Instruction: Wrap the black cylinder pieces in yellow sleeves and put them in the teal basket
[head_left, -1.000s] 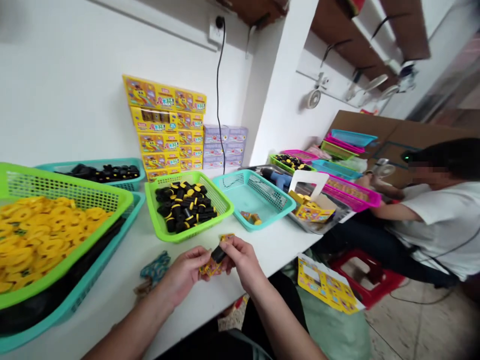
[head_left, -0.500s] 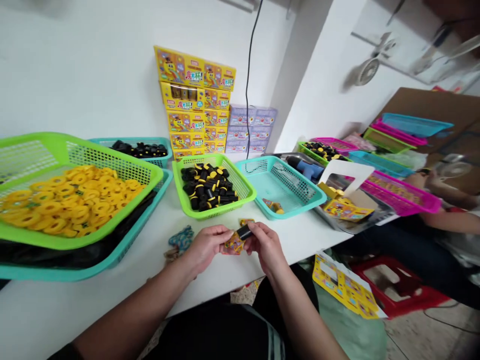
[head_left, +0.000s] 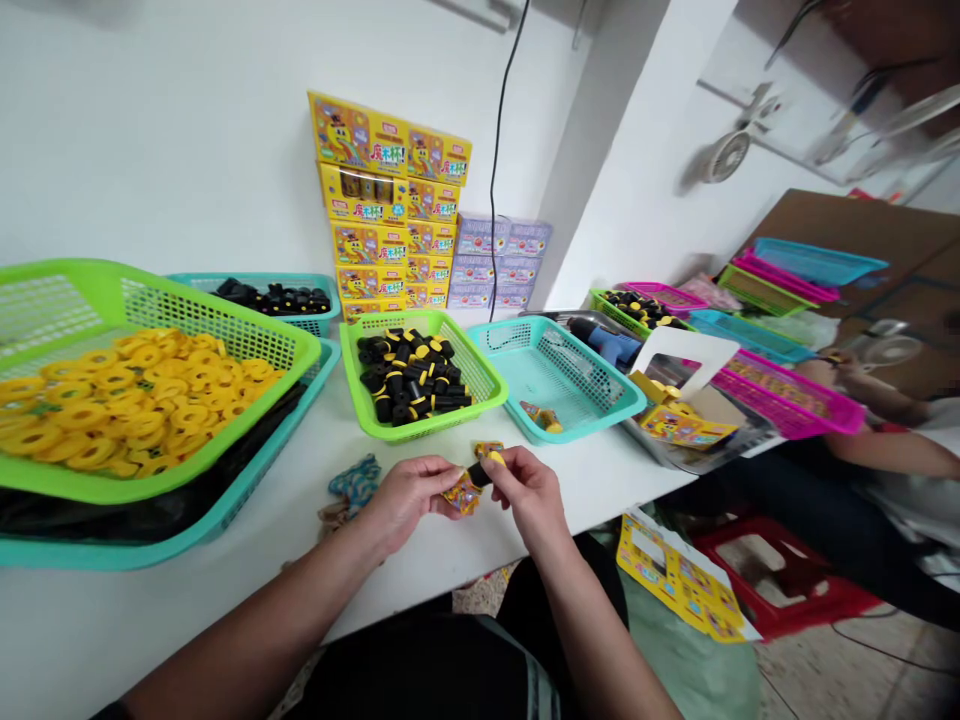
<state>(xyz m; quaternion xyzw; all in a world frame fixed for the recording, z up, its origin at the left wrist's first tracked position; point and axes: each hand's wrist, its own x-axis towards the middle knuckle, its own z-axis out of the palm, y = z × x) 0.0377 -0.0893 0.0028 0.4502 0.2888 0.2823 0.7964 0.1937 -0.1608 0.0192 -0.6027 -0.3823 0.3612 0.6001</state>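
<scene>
Just above the white table (head_left: 577,490), my left hand (head_left: 409,500) pinches a small printed yellow-and-orange wrapper (head_left: 463,494) between thumb and fingers. My right hand (head_left: 534,497) is closed on a small black cylinder (head_left: 478,474) with a yellow end. The cylinder's lower end meets the wrapper; I cannot tell how far it goes in. Behind the hands lies another small printed piece (head_left: 489,447). A crumpled blue patterned cloth (head_left: 357,482) rests left of my left hand. Similar black-and-yellow cylinders (head_left: 411,378) fill the green basket (head_left: 491,392) ahead.
A turquoise basket (head_left: 592,425) holds a few printed pieces. Yellow rings (head_left: 135,400) fill a large green basket (head_left: 296,375) at left. Yellow boxes (head_left: 371,245) and purple boxes (head_left: 499,260) stand against the wall. A person's arm (head_left: 885,450) is at right, beside a pink basket (head_left: 844,412).
The black cylinder has tilted in my right hand, and its yellow end now shows. The view has shifted slightly. Both hands stay together at the same spot.
</scene>
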